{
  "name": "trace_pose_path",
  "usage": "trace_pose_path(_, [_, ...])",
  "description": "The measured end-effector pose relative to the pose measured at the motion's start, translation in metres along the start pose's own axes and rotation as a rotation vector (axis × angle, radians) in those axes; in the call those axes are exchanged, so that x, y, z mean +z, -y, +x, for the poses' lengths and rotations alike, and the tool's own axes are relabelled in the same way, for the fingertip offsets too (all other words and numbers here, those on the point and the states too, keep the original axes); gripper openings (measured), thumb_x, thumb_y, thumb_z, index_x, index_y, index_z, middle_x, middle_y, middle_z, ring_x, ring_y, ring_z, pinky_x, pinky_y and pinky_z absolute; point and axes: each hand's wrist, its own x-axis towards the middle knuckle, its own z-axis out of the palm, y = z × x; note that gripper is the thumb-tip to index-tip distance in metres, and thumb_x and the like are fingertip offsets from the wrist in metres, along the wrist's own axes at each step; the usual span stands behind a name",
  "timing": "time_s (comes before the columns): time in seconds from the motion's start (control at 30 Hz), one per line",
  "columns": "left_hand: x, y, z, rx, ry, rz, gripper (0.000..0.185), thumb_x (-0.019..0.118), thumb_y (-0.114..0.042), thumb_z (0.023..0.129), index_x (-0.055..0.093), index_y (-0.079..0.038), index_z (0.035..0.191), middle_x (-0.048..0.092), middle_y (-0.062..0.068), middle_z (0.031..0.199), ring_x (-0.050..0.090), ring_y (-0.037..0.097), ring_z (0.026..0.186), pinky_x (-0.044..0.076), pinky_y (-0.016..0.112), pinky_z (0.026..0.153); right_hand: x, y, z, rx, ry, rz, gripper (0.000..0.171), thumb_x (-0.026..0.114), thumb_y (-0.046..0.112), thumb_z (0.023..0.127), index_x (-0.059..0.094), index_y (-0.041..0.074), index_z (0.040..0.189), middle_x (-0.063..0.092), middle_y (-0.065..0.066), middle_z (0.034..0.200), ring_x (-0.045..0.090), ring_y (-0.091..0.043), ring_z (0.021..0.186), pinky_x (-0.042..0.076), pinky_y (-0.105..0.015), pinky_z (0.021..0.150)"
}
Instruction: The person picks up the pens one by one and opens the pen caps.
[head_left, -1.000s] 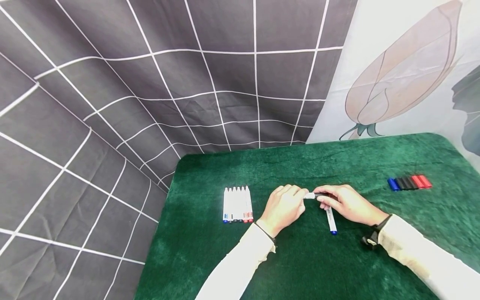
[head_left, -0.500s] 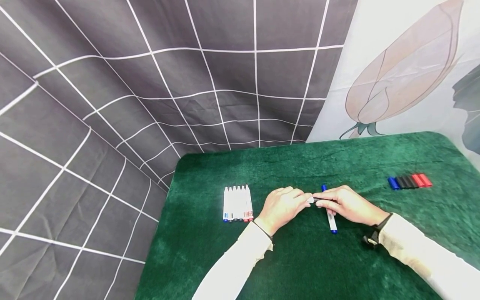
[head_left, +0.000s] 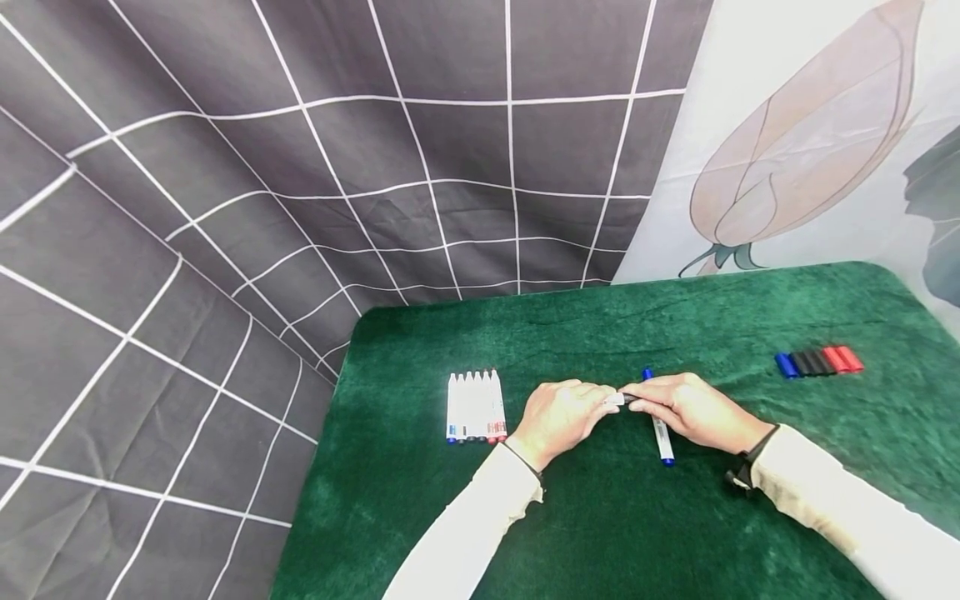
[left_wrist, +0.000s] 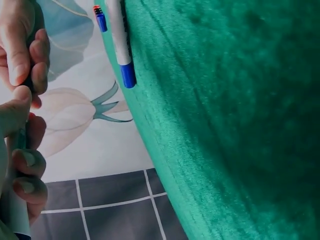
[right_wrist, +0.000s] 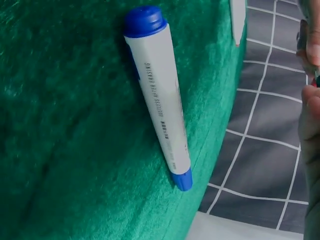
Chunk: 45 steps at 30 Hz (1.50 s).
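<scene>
My left hand [head_left: 564, 417] curls round the white barrel of a whiteboard marker [head_left: 617, 399]. Its fingers wrap the barrel in the left wrist view, with the marker's dark end [left_wrist: 22, 236] at the bottom. My right hand [head_left: 693, 410] pinches the black cap [head_left: 629, 398] at the other end, and the fingertips of both hands nearly meet. Under the right fingers, close to that hand, a capped blue marker [head_left: 663, 440] lies on the green cloth. It shows whole in the right wrist view, a white barrel [right_wrist: 159, 100] with blue at both ends.
Several uncapped white markers [head_left: 476, 407] lie side by side on the left, tips away from me. Far right on the green table [head_left: 570, 325] is a row of loose caps [head_left: 813, 364], blue, black and red. Grey checked cloth [head_left: 465, 142] hangs behind.
Both hands have shifted slightly, the left a little down, keeping hold of the marker and cap. Less of the held marker shows between them. The lying marker's far blue end has come into view.
</scene>
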Motion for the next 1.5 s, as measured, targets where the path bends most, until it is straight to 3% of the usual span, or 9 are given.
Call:
trace_pose_path(0.17, [-0.001, 0.000, 0.002, -0.038, 0.028, -0.076, 0.022, 0.069, -0.037, 0.094, 0.077, -0.023, 0.110, 0.075, -0.014, 0.102, 0.070, 0.001, 0.088, 0.052, 0.018, 0.070, 0.000, 0.000, -0.001, -0.032, -0.025, -0.098, 0.022, 0.063, 0.017, 0.099, 0.074, 0.006, 0.116, 0.075, -0.002, 0.105, 0.072, -0.016, 0.091, 0.053, -0.024, 0.084])
trace_pose_path(0.43, [-0.004, -0.002, 0.003, -0.065, 0.081, -0.198, 0.020, 0.068, -0.035, 0.096, 0.076, -0.022, 0.109, 0.076, -0.011, 0.102, 0.071, 0.002, 0.090, 0.053, 0.019, 0.073, 0.003, 0.001, -0.006, -0.107, -0.091, -0.157, 0.042, 0.042, 0.036, 0.107, 0.074, 0.008, 0.115, 0.074, -0.001, 0.105, 0.071, -0.016, 0.090, 0.054, -0.030, 0.079])
trace_pose_path(0.73, [-0.004, -0.001, 0.002, -0.102, 0.098, -0.293, 0.019, 0.066, -0.034, 0.097, 0.076, -0.022, 0.109, 0.076, -0.011, 0.101, 0.072, 0.002, 0.090, 0.053, 0.019, 0.076, 0.007, -0.001, -0.007, -0.182, -0.153, -0.214, 0.046, 0.039, 0.035, 0.109, 0.074, 0.006, 0.112, 0.074, -0.002, 0.102, 0.070, -0.015, 0.085, 0.054, -0.032, 0.072])
trace_pose_path(1.07, [-0.004, 0.004, 0.001, -0.145, 0.144, -0.457, 0.021, 0.060, -0.032, 0.101, 0.078, -0.022, 0.109, 0.075, -0.014, 0.095, 0.067, -0.005, 0.088, 0.049, 0.013, 0.082, 0.011, -0.006, -0.009, -0.285, -0.216, -0.239, 0.039, 0.042, 0.026, 0.109, 0.073, 0.003, 0.113, 0.074, -0.005, 0.103, 0.070, -0.017, 0.084, 0.055, -0.029, 0.074])
trace_pose_path(1.33, [-0.006, 0.006, 0.001, -0.178, 0.186, -0.544, 0.023, 0.058, -0.033, 0.102, 0.078, -0.023, 0.108, 0.071, -0.018, 0.086, 0.056, -0.013, 0.075, 0.047, 0.010, 0.076, 0.013, -0.008, -0.012, -0.298, -0.240, -0.265, 0.038, 0.042, 0.026, 0.109, 0.074, 0.004, 0.112, 0.075, -0.004, 0.103, 0.071, -0.018, 0.085, 0.055, -0.028, 0.077])
trace_pose_path(1.5, [-0.007, 0.015, -0.006, -0.238, 0.171, -0.554, 0.023, 0.061, -0.034, 0.101, 0.079, -0.023, 0.108, 0.074, -0.017, 0.093, 0.056, -0.014, 0.076, 0.048, 0.010, 0.072, 0.006, -0.009, -0.015, -0.262, -0.303, -0.266, 0.039, 0.045, 0.028, 0.108, 0.074, 0.002, 0.112, 0.075, -0.006, 0.102, 0.070, -0.017, 0.084, 0.052, -0.025, 0.083])
